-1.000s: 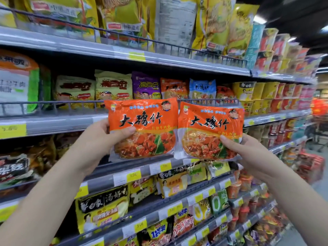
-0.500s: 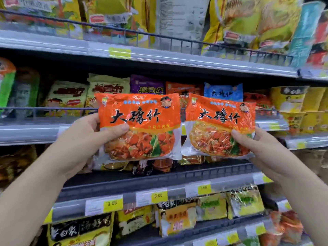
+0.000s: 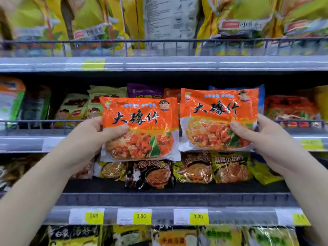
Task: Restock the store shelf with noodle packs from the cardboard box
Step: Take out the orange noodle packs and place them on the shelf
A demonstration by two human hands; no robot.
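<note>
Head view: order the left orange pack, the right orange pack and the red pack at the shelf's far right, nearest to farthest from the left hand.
1. The left orange pack: gripped in the left hand.
2. The right orange pack: beside it, in the right hand.
3. The red pack: far right, on the shelf behind.

Price-tag rail: front edge of the dark shelf, with yellow tags reading 3.00.
Just above the rail: dark and gold noodle packs in a row on that shelf.
Higher above the rail: wire-fronted shelf with upright packs.
Highest above the rail: top shelf carrying tall yellow bags.
Below the rail: blurred packs.
</note>
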